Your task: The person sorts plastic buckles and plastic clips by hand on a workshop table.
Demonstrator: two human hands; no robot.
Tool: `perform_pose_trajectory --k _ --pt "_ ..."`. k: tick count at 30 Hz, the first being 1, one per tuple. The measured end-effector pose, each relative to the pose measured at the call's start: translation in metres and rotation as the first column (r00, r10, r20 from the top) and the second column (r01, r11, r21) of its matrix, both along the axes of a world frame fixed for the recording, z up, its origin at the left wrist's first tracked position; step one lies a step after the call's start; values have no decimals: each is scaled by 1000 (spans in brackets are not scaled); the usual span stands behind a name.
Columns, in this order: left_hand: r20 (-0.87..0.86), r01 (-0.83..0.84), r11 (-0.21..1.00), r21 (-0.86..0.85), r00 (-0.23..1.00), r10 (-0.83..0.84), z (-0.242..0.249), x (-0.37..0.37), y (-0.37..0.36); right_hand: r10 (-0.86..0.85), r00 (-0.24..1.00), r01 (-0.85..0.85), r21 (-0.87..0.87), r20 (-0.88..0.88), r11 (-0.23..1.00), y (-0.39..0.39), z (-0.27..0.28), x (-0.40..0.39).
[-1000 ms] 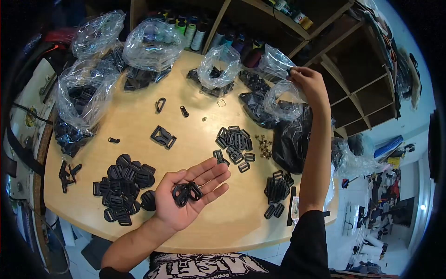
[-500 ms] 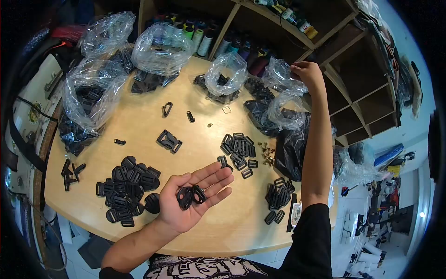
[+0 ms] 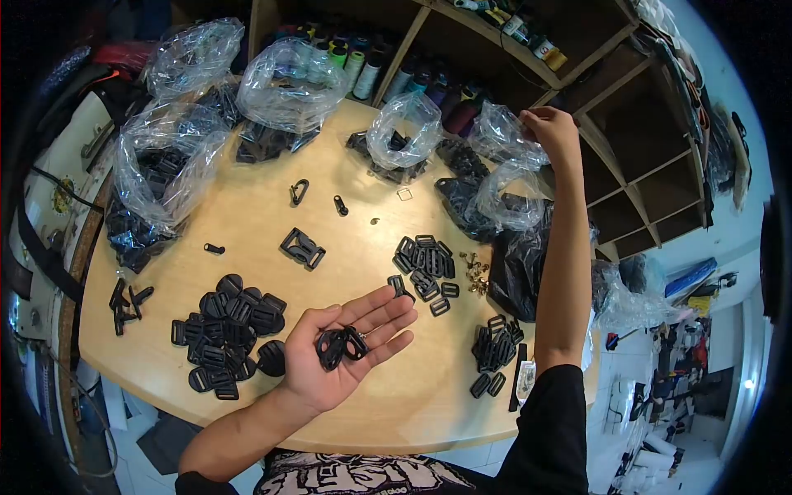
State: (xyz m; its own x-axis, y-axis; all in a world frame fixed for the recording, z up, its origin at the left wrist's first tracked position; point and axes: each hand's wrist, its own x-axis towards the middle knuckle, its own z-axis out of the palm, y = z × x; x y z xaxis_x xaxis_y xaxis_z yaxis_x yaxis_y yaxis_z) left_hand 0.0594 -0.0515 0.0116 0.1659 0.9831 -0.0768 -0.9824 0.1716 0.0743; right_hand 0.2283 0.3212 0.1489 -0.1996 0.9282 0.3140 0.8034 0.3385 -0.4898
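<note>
My left hand (image 3: 340, 363) is palm up over the table's near side, fingers stretched out. A few black plastic clips (image 3: 332, 348) rest in its palm, their exact kind hard to make out. Just beyond the fingertips lies a black slide buckle (image 3: 399, 285). At the far right, my right hand (image 3: 551, 132) reaches up with bent fingers pinched at the edge of a clear plastic bag (image 3: 503, 136). Left of my left hand is a heap of black buckles (image 3: 223, 334). A side-release buckle (image 3: 302, 248) and a snap hook (image 3: 299, 191) lie mid-table.
Clear bags (image 3: 169, 177) of black parts line the table's (image 3: 346, 173) far edge. On the right are strap sliders (image 3: 425, 264), small brass-coloured pieces (image 3: 475, 274) and another buckle pile (image 3: 495, 346). Wooden shelves (image 3: 569, 78) and thread spools (image 3: 353, 70) stand behind.
The view has shifted very slightly. Both hands keep nearly the same pose, the left with the clips in its palm, the right at the bag.
</note>
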Motion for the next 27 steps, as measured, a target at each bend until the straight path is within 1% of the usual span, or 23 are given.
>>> perform_pose_trajectory --k 1,2,3,5,7,8,9,10,11,12,14,15,17,18,20,22,24,26,27 --pt "-35 -6 1000 -24 999 5 2 0 0 4 1000 -4 -4 1 1000 -7 2 -2" --pt "-71 -16 998 -53 997 12 3 1 0 76 994 -75 20 -82 997 -15 1 -5" --pt "-73 -26 997 -66 997 21 4 0 0 151 975 -145 44 -165 988 -27 0 -9" --pt "-37 6 999 -53 999 -8 3 -1 0 400 884 -423 -50 -240 905 -71 -2 -18" --pt "-25 -8 999 -46 1000 7 3 -1 0 533 788 -604 -220 -307 766 -148 1 -30" --pt "-9 -12 1000 -25 1000 12 3 -1 1 602 766 -642 -292 -225 709 -174 -5 -29" --pt "-8 -18 999 -32 1000 17 5 0 1 754 647 -757 -213 -114 617 -196 -16 -29" --pt "-10 -22 999 -39 1000 22 5 -1 1 790 611 -763 -300 -46 573 -220 -17 -31" --pt "-38 -13 999 -46 999 11 5 -2 0 800 600 -768 -294 -20 569 -242 -23 -35" --pt "-66 -2 999 -52 998 -2 5 -3 -1 823 564 -797 -306 -66 521 -256 -32 -37" --pt "-97 -10 998 -59 995 4 3 -2 -2 817 572 -774 -375 -71 510 -272 -48 -35" --pt "-130 -18 998 -58 991 10 2 -1 -2 816 574 -774 -376 -74 510 -276 -54 -35" --pt "-159 -33 998 -57 987 23 3 -1 -1 815 577 -797 -261 -57 545 -280 -61 -35" --pt "-141 -35 998 -54 990 27 4 -1 0 816 576 -797 -262 -59 544 -283 -62 -36" --pt "-124 -33 998 -53 992 27 5 -1 1 803 594 -787 -167 56 594 -289 -64 -37" --pt "-141 -36 999 7 989 37 5 0 1 786 612 -774 -139 86 618 -291 -68 -36" --pt "-140 -42 999 2 989 42 6 1 1 768 629 -761 -110 116 640 -294 -71 -36" --pt "-141 -47 999 -2 989 46 7 1 2 761 635 -765 -26 137 643 -298 -74 -38" --pt "-144 -57 998 26 988 60 6 1 2 757 639 -762 -26 135 647 -299 -75 -39"
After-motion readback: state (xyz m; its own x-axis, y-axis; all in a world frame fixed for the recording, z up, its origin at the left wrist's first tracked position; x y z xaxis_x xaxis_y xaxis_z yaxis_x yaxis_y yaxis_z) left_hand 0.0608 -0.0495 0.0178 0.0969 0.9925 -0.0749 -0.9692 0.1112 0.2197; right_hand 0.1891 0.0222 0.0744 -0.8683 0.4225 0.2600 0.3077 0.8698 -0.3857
